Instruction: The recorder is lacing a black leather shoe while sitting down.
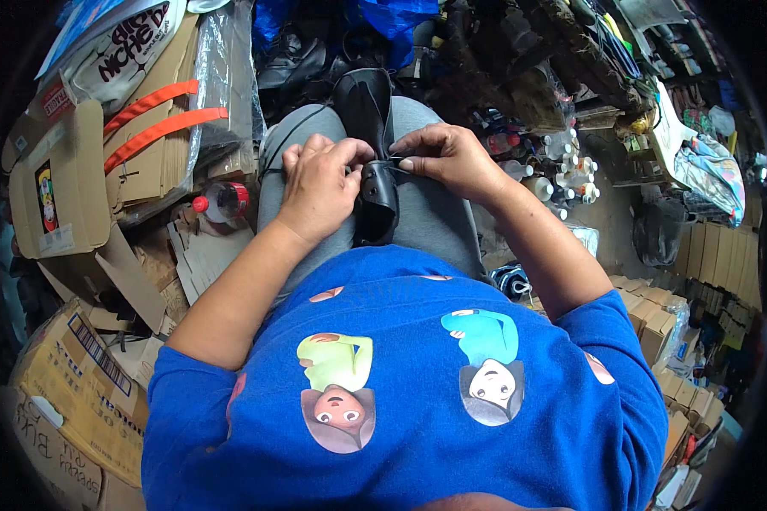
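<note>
A black leather shoe upper [377,209] lies between my thighs, its open end toward me and its longer part pointing away. My left hand [320,183] is closed in a pinch at its left edge, near the middle. From the right, my right hand [456,162] pinches a thin black cord at the same spot, where the cord crosses the upper. More of the thin cord [291,134] runs in a loop over my left thigh. Small holes show in the leather just below my fingertips. My fingers partly hide the place where cord and leather meet.
Black shoes [291,61] and a blue plastic bag [392,25] are beyond my knees. To the left stand cardboard boxes [68,187] and a red-capped bottle [222,203]. Several plastic bottles [571,179] cluster at the right, with stacked narrow boxes [656,328] nearer me.
</note>
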### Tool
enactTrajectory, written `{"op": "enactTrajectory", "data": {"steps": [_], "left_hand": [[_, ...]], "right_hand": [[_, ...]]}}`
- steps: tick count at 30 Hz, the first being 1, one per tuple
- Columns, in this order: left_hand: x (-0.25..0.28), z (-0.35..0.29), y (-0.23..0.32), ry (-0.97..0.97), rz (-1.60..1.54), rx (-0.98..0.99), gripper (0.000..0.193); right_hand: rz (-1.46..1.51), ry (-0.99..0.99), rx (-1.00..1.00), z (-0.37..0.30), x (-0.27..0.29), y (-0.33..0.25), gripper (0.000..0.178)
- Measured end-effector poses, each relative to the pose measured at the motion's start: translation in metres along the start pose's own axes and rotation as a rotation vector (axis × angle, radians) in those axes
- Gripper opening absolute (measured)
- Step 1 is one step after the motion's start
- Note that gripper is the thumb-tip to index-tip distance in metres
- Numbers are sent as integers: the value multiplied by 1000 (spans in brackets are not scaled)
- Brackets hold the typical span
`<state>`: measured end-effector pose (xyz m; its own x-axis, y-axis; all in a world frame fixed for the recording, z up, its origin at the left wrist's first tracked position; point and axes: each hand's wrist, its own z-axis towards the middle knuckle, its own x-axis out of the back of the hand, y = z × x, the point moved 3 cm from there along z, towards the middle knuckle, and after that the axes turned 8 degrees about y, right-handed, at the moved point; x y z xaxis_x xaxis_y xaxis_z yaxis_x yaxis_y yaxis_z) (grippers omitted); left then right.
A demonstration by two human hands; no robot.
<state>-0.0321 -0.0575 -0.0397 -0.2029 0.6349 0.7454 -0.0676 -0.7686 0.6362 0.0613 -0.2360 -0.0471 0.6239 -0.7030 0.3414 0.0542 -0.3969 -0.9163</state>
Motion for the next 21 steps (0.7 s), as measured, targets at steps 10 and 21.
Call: {"op": "enactTrajectory", "data": {"steps": [10,21], "left_hand": [[-10,6,11,-24,-5,84,22],[16,1,-11,91,-51,-7,6]], "right_hand": [[-59,-95,-129,11,2,-14,12],[53,-197,-143,23,16,-17,16]]}}
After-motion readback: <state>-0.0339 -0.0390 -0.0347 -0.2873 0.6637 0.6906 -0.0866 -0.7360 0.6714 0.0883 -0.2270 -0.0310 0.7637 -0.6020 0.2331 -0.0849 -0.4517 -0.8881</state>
